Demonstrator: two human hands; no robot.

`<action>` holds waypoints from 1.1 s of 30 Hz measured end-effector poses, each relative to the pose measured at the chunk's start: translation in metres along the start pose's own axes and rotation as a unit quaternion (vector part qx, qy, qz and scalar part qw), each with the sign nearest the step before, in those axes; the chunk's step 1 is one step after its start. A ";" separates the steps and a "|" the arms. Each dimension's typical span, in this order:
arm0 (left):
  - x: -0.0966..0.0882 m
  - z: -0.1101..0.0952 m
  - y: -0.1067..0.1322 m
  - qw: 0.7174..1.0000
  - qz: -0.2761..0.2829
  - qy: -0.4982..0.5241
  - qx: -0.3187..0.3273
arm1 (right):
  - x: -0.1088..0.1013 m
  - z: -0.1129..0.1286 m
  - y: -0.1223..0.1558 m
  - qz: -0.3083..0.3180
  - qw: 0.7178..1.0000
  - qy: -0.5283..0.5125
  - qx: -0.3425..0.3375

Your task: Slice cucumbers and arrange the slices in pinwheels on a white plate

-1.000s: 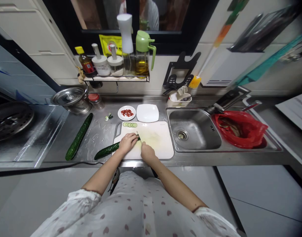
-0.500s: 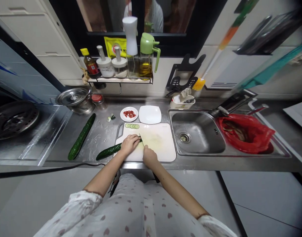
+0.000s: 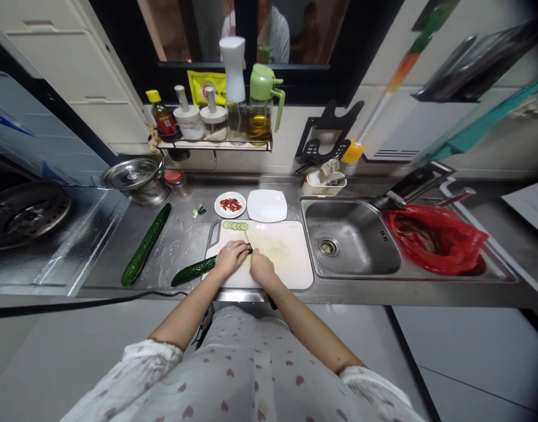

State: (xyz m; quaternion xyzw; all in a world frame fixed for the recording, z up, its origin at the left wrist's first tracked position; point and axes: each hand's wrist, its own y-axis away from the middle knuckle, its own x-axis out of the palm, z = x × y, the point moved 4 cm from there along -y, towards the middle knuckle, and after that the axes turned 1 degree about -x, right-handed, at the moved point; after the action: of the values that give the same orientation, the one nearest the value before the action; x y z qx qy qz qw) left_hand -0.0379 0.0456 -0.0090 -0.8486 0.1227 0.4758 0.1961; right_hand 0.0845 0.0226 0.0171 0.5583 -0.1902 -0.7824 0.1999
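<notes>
My left hand (image 3: 230, 258) is closed over a dark green cucumber (image 3: 193, 271), which lies slantwise with its uncut end off the left side of the white cutting board (image 3: 290, 258). Close to the cucumber's cut end, my right hand (image 3: 262, 267) grips a knife; its handle is hidden in the fist and only a thin part of the blade (image 3: 248, 237) shows past the fingers. Several pale round cucumber slices (image 3: 235, 225) lie in a row along the board's far left edge. A second, whole cucumber (image 3: 146, 246) rests on the steel counter to the left.
Behind the board stand a plate of chopped red pieces (image 3: 230, 204) and a white plate (image 3: 267, 205). A sink (image 3: 352, 234) and a red plastic bag (image 3: 440, 240) are on the right. A lidded steel pot (image 3: 135, 180) stands back left, below a rack of seasoning bottles (image 3: 216, 145).
My right hand and the knife have moved slightly forward and left, closer to my left hand. The left hand and the cucumber stay in place.
</notes>
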 end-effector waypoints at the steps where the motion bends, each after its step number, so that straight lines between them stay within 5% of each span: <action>1: 0.000 0.000 0.000 1.000 -0.001 0.000 0.001 | 0.000 0.000 0.000 -0.001 1.000 0.001 -0.001; 33: 0.004 0.002 0.000 1.000 0.000 0.005 0.001 | 0.023 -0.038 0.049 0.018 0.999 0.035 -0.011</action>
State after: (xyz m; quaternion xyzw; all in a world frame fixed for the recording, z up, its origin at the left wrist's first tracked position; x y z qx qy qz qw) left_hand -0.0380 0.0462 -0.0133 -0.8506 0.1238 0.4718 0.1964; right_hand 0.1183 -0.0339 0.0126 0.5800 -0.1844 -0.7605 0.2263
